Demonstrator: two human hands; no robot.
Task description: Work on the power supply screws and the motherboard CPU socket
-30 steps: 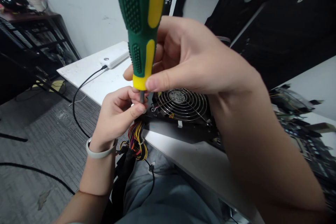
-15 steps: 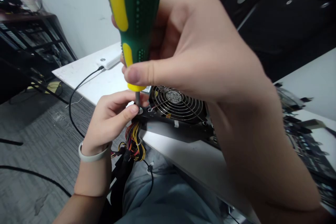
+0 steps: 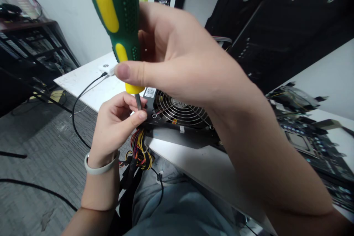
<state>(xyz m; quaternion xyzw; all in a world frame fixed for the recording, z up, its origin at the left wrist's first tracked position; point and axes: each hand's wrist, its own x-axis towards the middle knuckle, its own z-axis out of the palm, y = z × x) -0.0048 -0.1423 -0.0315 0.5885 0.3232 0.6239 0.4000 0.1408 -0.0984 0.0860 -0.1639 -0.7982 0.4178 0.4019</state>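
Note:
My right hand [image 3: 179, 57] is wrapped round the green and yellow handle of a screwdriver [image 3: 125, 3], thumb pressed along its lower part. The screwdriver leans, its handle top to the left, with its metal shaft pointing down. My left hand [image 3: 112, 125], with a pale band at the wrist, pinches round the lower shaft; the tip is hidden behind the thumb. Both are at the left end of a black computer power supply [image 3: 179, 136] with a round wire fan grille [image 3: 179, 112]. A bundle of coloured cables [image 3: 139, 155] hangs from that end.
The power supply lies on a white table [image 3: 177, 153]. A white device [image 3: 106, 68] with a black cable sits behind my left hand. A circuit board [image 3: 306, 147] lies at the right, and a large black case panel [image 3: 293, 25] stands behind. A dark shelf [image 3: 30, 44] is at far left.
The screwdriver has tilted, its handle top moving left, and my right hand has shifted left with it. My left fingers stay by the lower shaft. The view has shifted slightly.

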